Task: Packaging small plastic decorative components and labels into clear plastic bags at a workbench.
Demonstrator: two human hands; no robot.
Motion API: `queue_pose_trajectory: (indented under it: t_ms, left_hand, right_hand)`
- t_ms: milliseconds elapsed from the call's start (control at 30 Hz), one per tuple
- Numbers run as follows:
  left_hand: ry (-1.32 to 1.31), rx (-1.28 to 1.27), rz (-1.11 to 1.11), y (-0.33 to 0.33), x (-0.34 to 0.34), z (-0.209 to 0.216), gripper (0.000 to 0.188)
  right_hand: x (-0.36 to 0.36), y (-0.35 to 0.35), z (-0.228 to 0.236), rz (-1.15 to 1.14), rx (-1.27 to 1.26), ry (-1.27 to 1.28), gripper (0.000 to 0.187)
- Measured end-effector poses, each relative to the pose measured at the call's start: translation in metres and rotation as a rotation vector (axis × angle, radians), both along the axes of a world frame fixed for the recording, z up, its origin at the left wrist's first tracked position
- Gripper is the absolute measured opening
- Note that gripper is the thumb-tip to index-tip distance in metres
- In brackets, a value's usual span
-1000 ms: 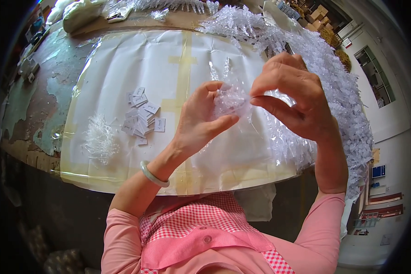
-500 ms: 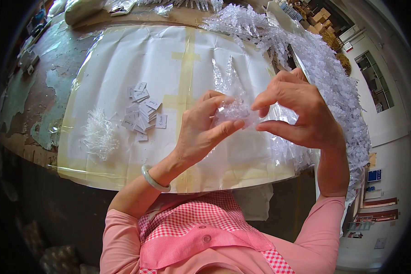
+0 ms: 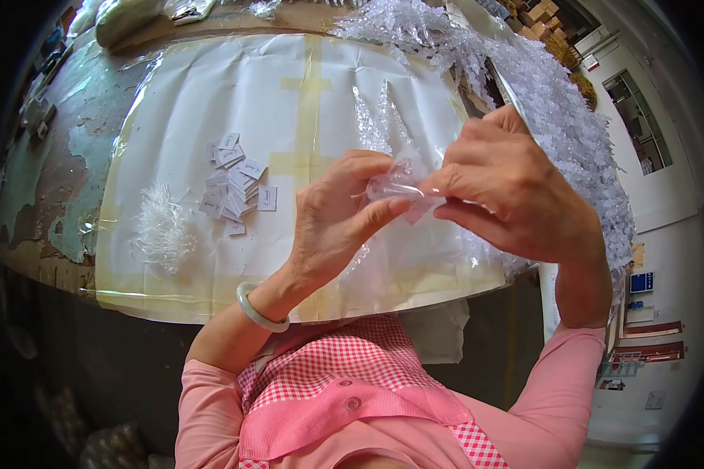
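My left hand is closed on a crinkled piece of clear plastic above the covered table. Thumb and fingers of my right hand pinch the right edge of the same piece; its exact kind cannot be made out. Behind my hands, glittery clear plastic strips lie on the white sheet. Left of my left hand is a loose pile of small white tags. Beside the tags sits a tangled bunch of thin white plastic strings.
A large heap of frosted clear plastic sprays runs along the right side and far right corner. Yellowish tape crosses the white sheet. At the far left the worn tabletop shows peeling paint. Stacked cartons stand in the far right background.
My right hand's fingers have come together from a spread curl and now grip the plastic's edge. The plastic looks drawn out between both hands. The view has shifted slightly.
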State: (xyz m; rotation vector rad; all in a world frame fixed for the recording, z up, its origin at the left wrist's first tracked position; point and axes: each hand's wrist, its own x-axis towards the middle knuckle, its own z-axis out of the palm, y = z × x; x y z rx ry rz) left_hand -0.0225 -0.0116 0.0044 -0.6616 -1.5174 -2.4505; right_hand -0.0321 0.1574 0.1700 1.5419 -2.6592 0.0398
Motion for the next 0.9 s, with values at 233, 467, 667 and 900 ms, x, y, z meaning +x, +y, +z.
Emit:
queue_pose_trajectory:
  t_ms: [233,467,667,900]
  left_hand:
    - [0.032,0.082,0.028,-0.004,0.004,0.006,0.029]
    - [0.171,-0.149,0.276,-0.006,0.004,0.008,0.03]
    - [0.171,-0.243,0.329,-0.009,0.005,0.012,0.029]
    - [-0.004,-0.006,0.092,-0.016,0.004,0.008,0.026]
  right_hand:
    - [0.002,-0.007,-0.002,0.044,-0.064,0.051,0.023]
    - [0.003,-0.01,-0.013,-0.024,-0.085,-0.01,0.021]
    - [0.016,-0.025,-0.006,-0.048,0.091,0.186,0.016]
    - [-0.002,-0.016,-0.014,0.069,-0.07,-0.003,0.015]
